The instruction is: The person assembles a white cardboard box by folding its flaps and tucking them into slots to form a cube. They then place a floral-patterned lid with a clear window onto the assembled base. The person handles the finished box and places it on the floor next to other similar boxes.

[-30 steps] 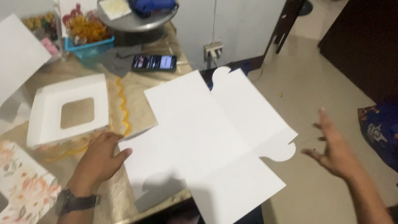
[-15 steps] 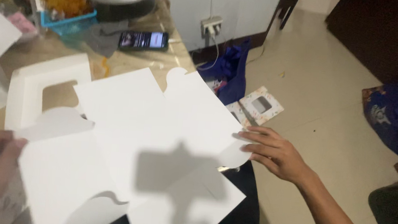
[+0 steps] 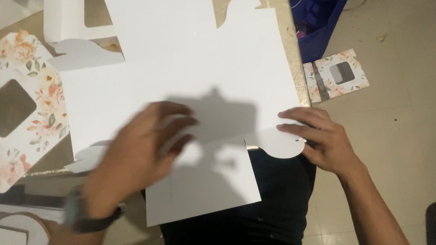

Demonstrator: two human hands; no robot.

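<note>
White card sheet (image 3: 190, 78) lies flat on the worktop (image 3: 282, 49). The left hand (image 3: 139, 155) presses on its lower middle, grip open; the right hand (image 3: 321, 139) pinches its rounded right tab. A floral box (image 3: 10, 120) sits left of the sheet.

Dim warm indoor light from above. Head shadow falls dark across the white card sheet (image 3: 190, 83), below its centre. Left hand (image 3: 139, 155) motion-blurred; right hand (image 3: 321, 139) sharper. Floor right of the sheet soft, slightly grainy.
</note>
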